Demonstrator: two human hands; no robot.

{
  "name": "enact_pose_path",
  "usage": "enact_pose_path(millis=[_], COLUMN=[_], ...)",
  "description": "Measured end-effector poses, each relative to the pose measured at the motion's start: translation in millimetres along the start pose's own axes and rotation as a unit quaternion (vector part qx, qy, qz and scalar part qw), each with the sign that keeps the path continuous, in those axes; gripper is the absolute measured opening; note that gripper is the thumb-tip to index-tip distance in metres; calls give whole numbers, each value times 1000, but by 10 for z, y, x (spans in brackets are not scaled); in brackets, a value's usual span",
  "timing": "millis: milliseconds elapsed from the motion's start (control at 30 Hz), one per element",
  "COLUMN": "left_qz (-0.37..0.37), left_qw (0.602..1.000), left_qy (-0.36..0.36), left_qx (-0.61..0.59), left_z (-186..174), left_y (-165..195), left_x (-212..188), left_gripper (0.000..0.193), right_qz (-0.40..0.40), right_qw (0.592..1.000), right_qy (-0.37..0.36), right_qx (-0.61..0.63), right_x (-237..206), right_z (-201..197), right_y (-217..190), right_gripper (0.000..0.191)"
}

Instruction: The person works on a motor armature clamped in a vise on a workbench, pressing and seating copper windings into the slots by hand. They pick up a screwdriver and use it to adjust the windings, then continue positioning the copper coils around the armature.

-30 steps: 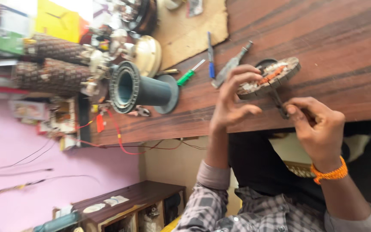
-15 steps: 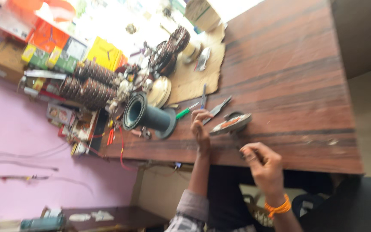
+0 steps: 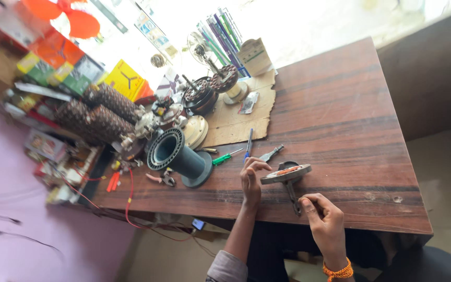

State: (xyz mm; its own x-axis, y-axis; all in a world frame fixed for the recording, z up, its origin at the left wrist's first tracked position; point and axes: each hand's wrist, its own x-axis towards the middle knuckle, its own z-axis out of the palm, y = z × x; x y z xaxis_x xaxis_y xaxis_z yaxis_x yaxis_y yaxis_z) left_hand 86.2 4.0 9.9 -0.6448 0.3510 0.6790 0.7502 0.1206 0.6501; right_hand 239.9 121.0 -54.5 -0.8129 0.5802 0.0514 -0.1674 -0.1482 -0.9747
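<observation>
A round motor stator with copper windings (image 3: 286, 173) lies on the wooden table (image 3: 340, 120) near its front edge. My left hand (image 3: 251, 180) rests beside it, fingertips touching its left rim. My right hand (image 3: 323, 219), with an orange band on the wrist, grips the handle of a thin dark tool (image 3: 292, 196) whose tip reaches under the stator.
A large grey plastic spool (image 3: 176, 155) lies left of my hands, with a green screwdriver (image 3: 225, 157), a blue pen (image 3: 249, 143), pliers (image 3: 271, 153) and a cardboard sheet (image 3: 238, 117) nearby. Motor parts, wound coils and coloured boxes crowd the table's far left.
The view has swung and pulled back, showing more of the table. My hands stay at the stator, the right one holding the tool against it.
</observation>
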Motion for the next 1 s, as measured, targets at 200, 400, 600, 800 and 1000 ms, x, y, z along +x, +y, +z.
enact_pose_path(millis=[200, 400, 600, 800, 1000], left_qz=[20, 0, -3, -29, -37], left_qw=[998, 994, 988, 973, 968], left_qy=[31, 35, 38, 31, 26], left_qx=[-50, -103, -149, -226, -247], left_z=[-253, -372, -383, -389, -411], left_y=[-123, -334, -499, -575, -571], left_x=[-135, -238, -315, -333, -305], left_gripper=[81, 81, 85, 87, 85], right_qz=[-50, -91, -63, -55, -91], right_qw=[993, 982, 981, 976, 968], right_qy=[31, 58, 53, 90, 111], right_qx=[-103, -154, -178, -189, -207], right_x=[-92, -149, -124, -99, -87], right_z=[239, 384, 489, 614, 678], right_y=[-129, -101, -83, -60, -10], right_gripper=[16, 15, 17, 19, 18])
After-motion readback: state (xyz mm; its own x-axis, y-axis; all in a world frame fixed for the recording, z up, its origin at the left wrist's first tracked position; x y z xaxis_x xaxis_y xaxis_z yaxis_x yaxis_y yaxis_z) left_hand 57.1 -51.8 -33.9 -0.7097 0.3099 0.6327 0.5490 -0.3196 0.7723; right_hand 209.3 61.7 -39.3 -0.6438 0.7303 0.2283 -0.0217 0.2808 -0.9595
